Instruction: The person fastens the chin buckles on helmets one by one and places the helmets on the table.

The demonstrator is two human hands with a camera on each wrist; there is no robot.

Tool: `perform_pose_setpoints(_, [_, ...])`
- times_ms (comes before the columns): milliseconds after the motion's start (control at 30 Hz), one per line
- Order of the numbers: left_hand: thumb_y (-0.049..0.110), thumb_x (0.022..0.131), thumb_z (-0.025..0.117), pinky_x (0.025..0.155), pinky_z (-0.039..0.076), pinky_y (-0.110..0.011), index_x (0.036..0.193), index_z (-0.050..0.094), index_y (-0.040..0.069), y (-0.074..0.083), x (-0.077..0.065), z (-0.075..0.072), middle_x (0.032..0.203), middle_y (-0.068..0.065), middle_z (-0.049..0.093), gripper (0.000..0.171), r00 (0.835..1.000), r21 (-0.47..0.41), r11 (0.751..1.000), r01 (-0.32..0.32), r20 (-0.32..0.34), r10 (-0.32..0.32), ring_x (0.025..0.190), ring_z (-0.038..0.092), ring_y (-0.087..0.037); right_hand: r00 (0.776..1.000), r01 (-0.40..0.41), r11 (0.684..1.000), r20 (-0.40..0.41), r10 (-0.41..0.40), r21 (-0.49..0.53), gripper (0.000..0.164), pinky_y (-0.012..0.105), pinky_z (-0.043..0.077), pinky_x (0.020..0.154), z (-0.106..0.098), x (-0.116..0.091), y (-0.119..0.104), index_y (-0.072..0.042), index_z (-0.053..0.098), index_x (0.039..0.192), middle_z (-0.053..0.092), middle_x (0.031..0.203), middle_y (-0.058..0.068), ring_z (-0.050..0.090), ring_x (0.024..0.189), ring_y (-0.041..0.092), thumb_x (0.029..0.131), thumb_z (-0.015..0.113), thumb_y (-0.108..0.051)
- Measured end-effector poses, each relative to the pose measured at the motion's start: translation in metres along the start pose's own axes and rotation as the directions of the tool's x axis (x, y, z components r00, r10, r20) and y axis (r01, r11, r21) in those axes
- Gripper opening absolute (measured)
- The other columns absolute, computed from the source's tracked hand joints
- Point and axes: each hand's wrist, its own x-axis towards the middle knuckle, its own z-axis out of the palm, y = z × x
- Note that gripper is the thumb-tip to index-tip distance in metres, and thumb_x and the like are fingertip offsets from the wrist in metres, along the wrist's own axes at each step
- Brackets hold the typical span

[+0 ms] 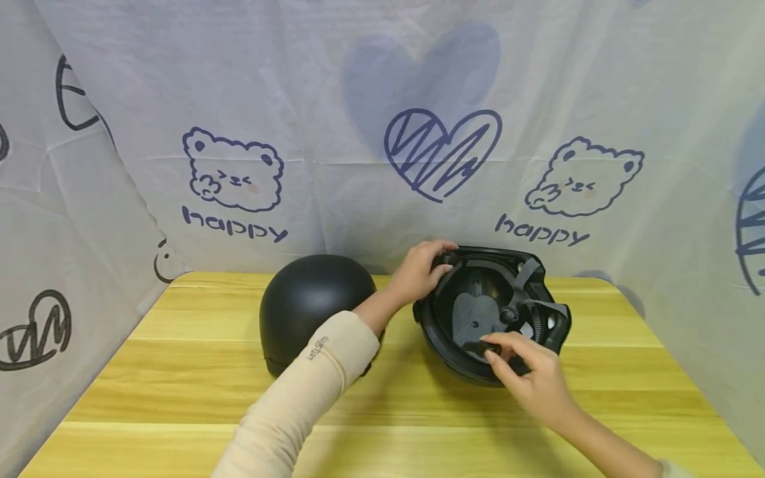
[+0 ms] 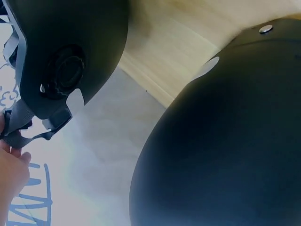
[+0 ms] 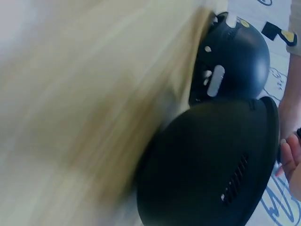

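Observation:
In the head view a black helmet (image 1: 442, 355) lies upturned on the table, its grey-padded inside (image 1: 472, 312) showing. My left hand (image 1: 418, 272) is at its far left rim, fingers bent round a dark strap; the left wrist view shows this strap (image 2: 21, 115) with its black buckle part at my left hand (image 2: 14, 172). Over the near rim my right hand (image 1: 532, 372) pinches a small black piece of strap between thumb and fingertips. Only part of my right hand (image 3: 292, 155) shows in the right wrist view, and its hold is mostly cut off there.
A second black helmet (image 1: 317, 305) stands dome up to the left, beneath my left forearm. Both rest on a yellow wood-grain table (image 1: 197, 372). Close behind hangs a white printed cloth (image 1: 335, 192), which also runs along the sides.

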Motion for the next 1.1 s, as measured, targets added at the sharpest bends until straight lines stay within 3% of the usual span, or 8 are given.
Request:
perform_pose_setpoints(100, [0.006, 0.09, 0.058, 0.104, 0.039, -0.041, 0.12, 0.058, 0.0, 0.0, 0.002, -0.003, 0.12, -0.014, 0.062, 0.031, 1.0, -0.004, 1.0, -0.014, 0.002, 0.014, 0.111, 0.058, -0.027, 0.999, -0.039, 0.999, 0.015, 0.039, 0.012, 0.035, 0.013, 0.042, 0.057, -0.003, 0.007, 0.002, -0.002, 0.068, 0.095, 0.06, 0.072, -0.001, 0.049, 0.065, -0.001, 0.067, 0.068, 0.018])
perform_pose_setpoints(267, [0.005, 0.09, 0.058, 0.101, 0.041, -0.039, 0.115, 0.063, 0.001, 0.001, 0.004, -0.006, 0.116, -0.012, 0.065, 0.026, 1.0, -0.009, 1.0, -0.028, -0.006, 0.028, 0.111, 0.057, -0.027, 0.997, -0.074, 0.994, 0.015, 0.073, 0.085, 0.031, 0.011, 0.045, 0.056, -0.008, 0.017, 0.006, 0.005, 0.065, 0.098, 0.059, 0.069, 0.005, 0.054, 0.064, -0.002, 0.071, 0.063, 0.021])
perform_pose_setpoints(467, [0.006, 0.09, 0.058, 0.1, 0.041, -0.041, 0.117, 0.063, 0.001, 0.002, 0.005, -0.007, 0.117, -0.014, 0.064, 0.028, 0.999, -0.04, 0.999, -0.01, -0.042, 0.009, 0.111, 0.056, -0.029, 0.971, -0.237, 0.962, 0.051, 0.232, 0.136, 0.025, 0.015, 0.05, 0.056, -0.015, 0.028, 0.005, 0.006, 0.063, 0.101, 0.058, 0.07, 0.001, 0.059, 0.063, 0.001, 0.079, 0.059, 0.017])
perform_pose_setpoints(567, [0.009, 0.086, 0.064, 0.1, 0.041, -0.041, 0.115, 0.064, 0.001, 0.003, 0.006, -0.005, 0.115, -0.013, 0.065, 0.029, 0.998, -0.041, 0.999, 0.005, -0.064, -0.008, 0.11, 0.057, -0.028, 0.949, -0.316, 0.919, 0.088, 0.304, 0.237, 0.02, 0.019, 0.05, 0.05, -0.017, 0.031, 0.008, 0.011, 0.059, 0.103, 0.059, 0.07, 0.0, 0.059, 0.057, 0.005, 0.083, 0.056, 0.014])
perform_pose_setpoints(700, [0.014, 0.079, 0.073, 0.098, 0.042, -0.039, 0.107, 0.066, 0.002, 0.004, 0.007, -0.003, 0.109, -0.012, 0.067, 0.031, 0.995, -0.026, 0.999, 0.019, -0.097, -0.022, 0.105, 0.058, -0.027, 0.919, -0.393, 0.832, 0.134, 0.371, 0.392, 0.018, 0.025, 0.052, 0.048, -0.019, 0.033, 0.015, 0.016, 0.054, 0.104, 0.061, 0.071, 0.002, 0.061, 0.054, 0.009, 0.088, 0.052, 0.011])
perform_pose_setpoints(933, [0.015, 0.078, 0.074, 0.092, 0.044, -0.035, 0.097, 0.063, 0.004, 0.009, 0.008, -0.003, 0.1, -0.009, 0.067, 0.024, 0.997, 0.027, 0.999, 0.026, -0.075, -0.024, 0.099, 0.058, -0.024, 0.862, -0.499, 0.741, 0.168, 0.478, 0.449, 0.022, 0.027, 0.055, 0.057, -0.02, 0.037, 0.023, -0.003, 0.058, 0.106, 0.063, 0.077, -0.001, 0.066, 0.063, 0.008, 0.087, 0.056, 0.007])
perform_pose_setpoints(1000, [0.014, 0.079, 0.074, 0.09, 0.046, -0.035, 0.096, 0.062, 0.005, 0.011, 0.009, -0.005, 0.099, -0.009, 0.066, 0.023, 0.999, 0.034, 0.999, 0.021, -0.05, -0.019, 0.098, 0.057, -0.024, 0.852, -0.515, 0.74, 0.164, 0.497, 0.432, 0.026, 0.024, 0.055, 0.056, -0.02, 0.038, 0.023, -0.004, 0.057, 0.106, 0.062, 0.076, -0.004, 0.064, 0.062, 0.007, 0.084, 0.06, 0.009])
perform_pose_setpoints(1100, [0.012, 0.079, 0.073, 0.086, 0.048, -0.035, 0.093, 0.06, 0.004, 0.013, 0.01, -0.008, 0.095, -0.01, 0.064, 0.021, 1.0, 0.045, 0.999, 0.005, -0.02, -0.004, 0.095, 0.056, -0.025, 0.851, -0.521, 0.791, 0.132, 0.508, 0.321, 0.029, 0.021, 0.051, 0.052, -0.019, 0.04, 0.024, 0.003, 0.056, 0.107, 0.06, 0.073, -0.009, 0.059, 0.058, 0.005, 0.08, 0.064, 0.011])
